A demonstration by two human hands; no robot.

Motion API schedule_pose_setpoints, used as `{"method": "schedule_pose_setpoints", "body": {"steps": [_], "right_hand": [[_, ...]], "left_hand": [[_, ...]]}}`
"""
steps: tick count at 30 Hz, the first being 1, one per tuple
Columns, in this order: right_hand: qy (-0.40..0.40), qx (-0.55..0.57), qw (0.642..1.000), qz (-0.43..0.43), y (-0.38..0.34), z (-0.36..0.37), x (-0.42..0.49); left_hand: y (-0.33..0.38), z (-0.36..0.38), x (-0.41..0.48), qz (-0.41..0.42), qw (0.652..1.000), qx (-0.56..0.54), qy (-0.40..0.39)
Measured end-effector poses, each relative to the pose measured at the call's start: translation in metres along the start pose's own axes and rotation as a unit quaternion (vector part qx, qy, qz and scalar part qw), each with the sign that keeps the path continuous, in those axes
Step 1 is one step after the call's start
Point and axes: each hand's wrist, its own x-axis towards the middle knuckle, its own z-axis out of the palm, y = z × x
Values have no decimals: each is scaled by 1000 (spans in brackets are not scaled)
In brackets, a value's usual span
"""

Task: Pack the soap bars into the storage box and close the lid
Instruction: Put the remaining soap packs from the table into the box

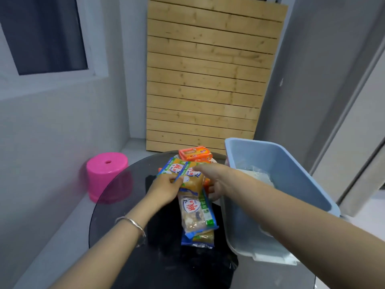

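Soap bars [196, 213] on round glass table [116, 197] beside blue box [291, 163], left fingers [174, 180] pinching one, right fingers [211, 189] unclear, pink stool [106, 170]

Left hand [164, 189] — pinching soap pack [177, 166]

Home corner, pink stool [106, 163], glass table [104, 215], window [45, 32]

2 bare forearms reach forward, converging. Left hand [166, 189]: fingers curled, pinching a soap pack [174, 168]. Right hand [214, 180] close beside it, thumb extended, fingers partly hidden.
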Motion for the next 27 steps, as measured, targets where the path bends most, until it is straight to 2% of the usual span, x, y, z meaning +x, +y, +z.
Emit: {"method": "schedule_pose_setpoints", "body": {"steps": [4,11,14,18,21,27], "right_hand": [[23,-10,998,53,4,10,4],[51,39,996,61,6,7,6],[16,92,995,39,4,5,7],[-37,152,988,0,-13,-5,5],[-55,191,980,-24,-26,-16,-4],[-88,268,956,-77,-28,-56,-28]], "left_hand": [[5,8,-3,-75,988,-131,-38],[3,17,-16,-93,973,-203,-62],[2,18,-20,-113,934,-338,-34],[7,10,-15,-75,881,-464,48],[24,1,-10,-41,886,-461,31],[41,7,-1,8,935,-352,48]]}}
